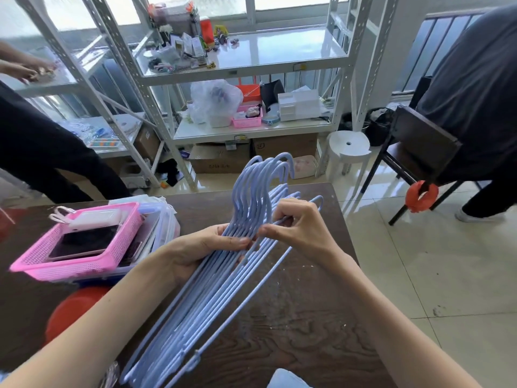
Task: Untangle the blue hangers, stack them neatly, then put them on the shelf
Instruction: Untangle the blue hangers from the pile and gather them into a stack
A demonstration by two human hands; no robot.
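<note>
Head view: blue hangers [223,289] are bunched over the dark table [293,331], long axis running from the near-left corner up to the hooks at far centre. Left hand [195,250] is wrapped under the bundle just below the necks, fingers curled round it. Right hand [296,228], just beside, pinches one stray hanger's neck on the bundle's right. That stray likely needs sliding left into line. White shelf [251,65] stands well beyond the table

A pink basket [81,247] crowds the table's [307,317] left side; its right half (dark woodgrain) lies open beside the hangers [223,289].
</note>
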